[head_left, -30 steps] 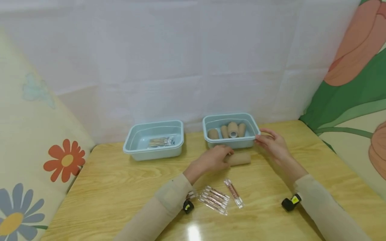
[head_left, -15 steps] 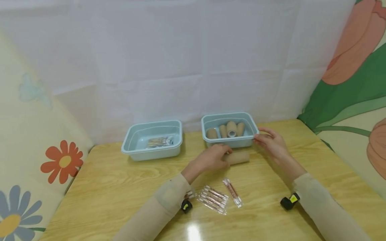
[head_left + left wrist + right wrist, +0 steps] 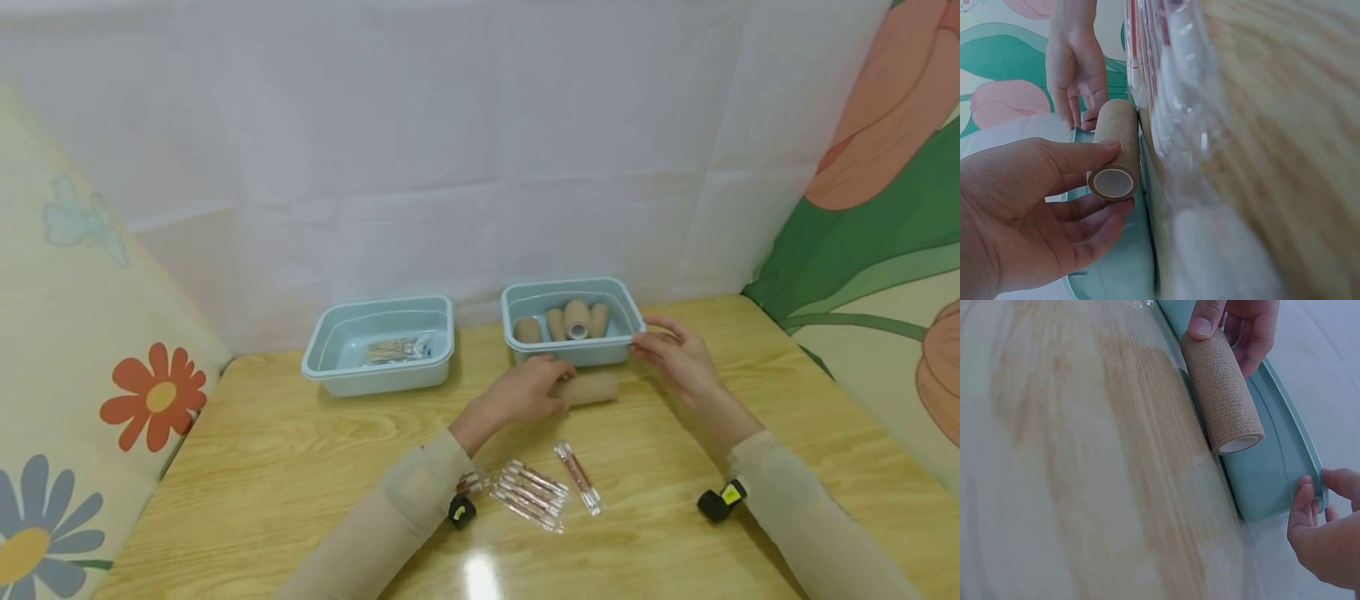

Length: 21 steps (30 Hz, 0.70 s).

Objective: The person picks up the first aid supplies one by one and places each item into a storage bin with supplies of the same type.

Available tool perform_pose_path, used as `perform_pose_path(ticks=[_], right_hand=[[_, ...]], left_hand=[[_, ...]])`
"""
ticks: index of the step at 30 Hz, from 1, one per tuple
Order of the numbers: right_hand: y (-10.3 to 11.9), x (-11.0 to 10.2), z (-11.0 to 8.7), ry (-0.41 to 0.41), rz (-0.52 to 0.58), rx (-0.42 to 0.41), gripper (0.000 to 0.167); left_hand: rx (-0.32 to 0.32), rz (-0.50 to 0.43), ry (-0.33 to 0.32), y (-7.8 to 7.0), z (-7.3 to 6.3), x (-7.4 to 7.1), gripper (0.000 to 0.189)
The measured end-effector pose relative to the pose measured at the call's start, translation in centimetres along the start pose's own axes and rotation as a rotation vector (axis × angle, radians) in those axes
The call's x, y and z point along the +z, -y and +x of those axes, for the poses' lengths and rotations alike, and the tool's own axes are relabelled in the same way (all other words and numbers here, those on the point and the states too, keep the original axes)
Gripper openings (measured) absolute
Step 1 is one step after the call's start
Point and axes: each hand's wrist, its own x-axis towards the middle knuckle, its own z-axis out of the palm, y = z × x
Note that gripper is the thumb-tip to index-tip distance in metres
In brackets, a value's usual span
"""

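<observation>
My left hand [image 3: 520, 393] pinches one end of a tan self-adhesive bandage roll [image 3: 596, 389] lying on its side in front of the right light-blue plastic bin [image 3: 592, 357]. In the left wrist view, the thumb lies on the textured wrap of the roll [image 3: 1119, 128] and the other fingers lie below it, near the white core. At the bin's front right corner, my right hand [image 3: 678, 358] pinches the rim, shown close in the right wrist view, where the roll [image 3: 1225, 394] lies alongside the bin's wall [image 3: 1272, 481]. Several more tan rolls [image 3: 577, 315] lie inside that bin.
Another light-blue bin [image 3: 386, 383] stands to the left, holding a packet of cotton swabs [image 3: 397, 350]. Several clear-wrapped swab packets [image 3: 531, 493] with reddish-brown sticks lie on the wooden table [image 3: 300, 483], plus a single one [image 3: 578, 479]. A white sheet [image 3: 375, 167] hangs behind.
</observation>
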Motion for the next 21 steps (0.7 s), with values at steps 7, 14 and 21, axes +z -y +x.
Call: perform_pose_path(ticks=[7,14,21], right_hand=[[0.00,0.05,0.01,0.001,0.002,-0.002,0.049],[-0.08,0.07,0.07,-0.003,0.017,0.001,0.045],[-0.23,-0.03,0.18,0.003,0.030,-0.006,0.044]], left_hand=[[-0.001,0.072,-0.018,-0.07,0.03,0.00,0.048],[0.008,0.088,-0.046,-0.28,-0.18,-0.23,0.047],[0.014,0.097,-0.064,-0.43,-0.25,-0.31,0.046]])
